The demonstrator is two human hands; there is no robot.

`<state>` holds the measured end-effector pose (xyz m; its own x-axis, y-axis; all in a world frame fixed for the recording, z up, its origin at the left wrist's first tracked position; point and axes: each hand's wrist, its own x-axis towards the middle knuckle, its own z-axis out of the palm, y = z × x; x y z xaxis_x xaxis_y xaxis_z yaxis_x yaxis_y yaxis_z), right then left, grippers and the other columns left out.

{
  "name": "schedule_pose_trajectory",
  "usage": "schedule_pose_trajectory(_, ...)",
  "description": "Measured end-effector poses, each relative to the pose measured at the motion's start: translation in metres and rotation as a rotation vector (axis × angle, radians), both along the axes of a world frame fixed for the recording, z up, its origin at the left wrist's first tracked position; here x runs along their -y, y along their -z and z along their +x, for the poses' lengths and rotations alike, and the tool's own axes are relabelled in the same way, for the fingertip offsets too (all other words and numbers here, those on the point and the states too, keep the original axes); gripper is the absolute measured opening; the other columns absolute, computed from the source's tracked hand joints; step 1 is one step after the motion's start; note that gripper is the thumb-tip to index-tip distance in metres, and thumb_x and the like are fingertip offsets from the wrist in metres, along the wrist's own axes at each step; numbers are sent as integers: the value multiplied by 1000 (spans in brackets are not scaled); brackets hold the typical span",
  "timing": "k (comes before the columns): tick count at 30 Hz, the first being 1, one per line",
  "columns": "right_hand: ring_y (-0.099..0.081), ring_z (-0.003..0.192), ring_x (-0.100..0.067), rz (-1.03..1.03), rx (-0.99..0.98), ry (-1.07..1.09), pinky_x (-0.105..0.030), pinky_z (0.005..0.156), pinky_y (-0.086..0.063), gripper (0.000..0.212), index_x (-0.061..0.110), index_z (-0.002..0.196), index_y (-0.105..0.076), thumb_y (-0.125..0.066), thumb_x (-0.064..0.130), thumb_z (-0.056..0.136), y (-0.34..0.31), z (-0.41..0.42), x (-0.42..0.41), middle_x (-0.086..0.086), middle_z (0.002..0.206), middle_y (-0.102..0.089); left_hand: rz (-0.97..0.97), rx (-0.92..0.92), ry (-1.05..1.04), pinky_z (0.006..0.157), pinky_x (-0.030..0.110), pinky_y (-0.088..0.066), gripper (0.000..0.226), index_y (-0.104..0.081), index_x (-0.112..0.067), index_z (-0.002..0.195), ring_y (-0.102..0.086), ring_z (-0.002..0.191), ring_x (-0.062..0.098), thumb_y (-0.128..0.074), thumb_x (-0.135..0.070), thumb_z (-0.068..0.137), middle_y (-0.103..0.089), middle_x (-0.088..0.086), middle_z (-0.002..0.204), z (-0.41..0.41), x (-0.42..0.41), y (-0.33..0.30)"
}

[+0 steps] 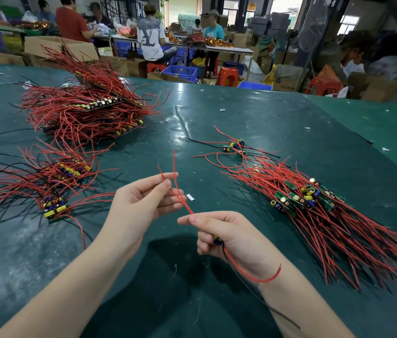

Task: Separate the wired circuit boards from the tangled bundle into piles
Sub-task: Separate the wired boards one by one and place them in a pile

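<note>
Holding one wired circuit board (217, 241) at centre, low: right hand (231, 236) curls round it, board mostly hidden in the fist, its red and black leads trailing toward 5 o'clock over the wrist. Left hand (141, 198) pinches the board's two red wires (179, 191) between thumb and forefinger, just at 10 o'clock of the right. Green table (253, 118) carries piles: tall stack (87, 106) at 11 o'clock, smaller heap (53, 181) at 9, long bundle (314, 203) at 3, few loose boards (235, 146) at 1.
</note>
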<state>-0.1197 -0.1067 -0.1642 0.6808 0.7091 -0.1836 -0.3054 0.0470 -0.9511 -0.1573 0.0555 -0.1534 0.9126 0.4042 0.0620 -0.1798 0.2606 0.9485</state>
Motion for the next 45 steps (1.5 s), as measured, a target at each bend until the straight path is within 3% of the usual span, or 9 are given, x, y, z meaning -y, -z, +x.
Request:
schedule_pose_trajectory(5,-45,49,-9,15,-25,-5,-19,56,-45,18,12,93,-78,-62,19,91,3,3,0,9,51,-40,-44,47,-11,66,21,-56,17,-69,-4,97,-73,77,20,-53,-8,94,-74,11,82,1,-1,-3)
schedule_pose_trajectory(10,-44,48,-9,28,-57,-37,-19,55,-45,22,13,90,-79,-64,27,82,4,4,-2,9,50,-40,-9,47,-51,62,18,-55,16,-70,-2,90,-72,70,16,-55,-5,93,-73,8,75,1,-2,-2)
schedule_pose_trajectory(16,-43,46,-9,37,-116,11,-20,53,-44,21,11,83,-79,-63,24,86,1,3,-3,8,48,-38,-106,10,91,68,21,-56,21,-68,-2,100,-73,83,20,-55,-16,90,-75,11,90,1,-3,-2)
schedule_pose_trajectory(22,-43,44,-8,91,-273,-47,-21,53,-45,23,11,75,-78,-64,29,74,-5,0,-2,10,46,-35,-240,-16,224,69,20,-55,24,-79,-20,93,-71,83,11,-58,-27,82,-72,-4,81,2,-6,-5)
schedule_pose_trajectory(25,-43,43,-8,156,-391,-29,-21,52,-47,21,10,73,-77,-65,26,73,-9,1,0,10,45,-35,-307,-2,274,71,22,-56,23,-79,-20,90,-72,86,13,-58,-24,80,-72,-3,83,3,-10,-8)
schedule_pose_trajectory(31,-44,43,-8,131,-371,4,-22,53,-48,21,10,73,-78,-65,27,72,-8,1,0,10,45,-35,-197,38,204,68,19,-56,16,-77,-15,80,-72,78,14,-63,-12,73,-73,4,82,0,-8,-5)
schedule_pose_trajectory(39,-46,48,-8,117,-222,-71,-21,57,-47,22,13,81,-78,-63,29,81,-4,0,-1,9,50,-38,-152,99,35,65,19,-55,15,-67,-5,88,-72,74,14,-63,-8,74,-73,4,75,1,1,1)
schedule_pose_trajectory(42,-49,50,-9,114,-157,-18,-21,57,-49,22,15,83,-78,-61,30,82,-3,-1,-4,7,51,-42,-218,88,77,69,20,-56,24,-67,-6,100,-73,82,16,-62,-12,77,-75,7,88,2,1,0)
schedule_pose_trajectory(45,-52,54,-11,165,-86,190,-23,60,-52,24,16,85,-79,-62,32,78,-3,1,-6,3,54,-51,-312,30,174,78,28,-58,51,-55,-7,125,-70,99,27,-63,-17,75,-71,14,111,1,6,0)
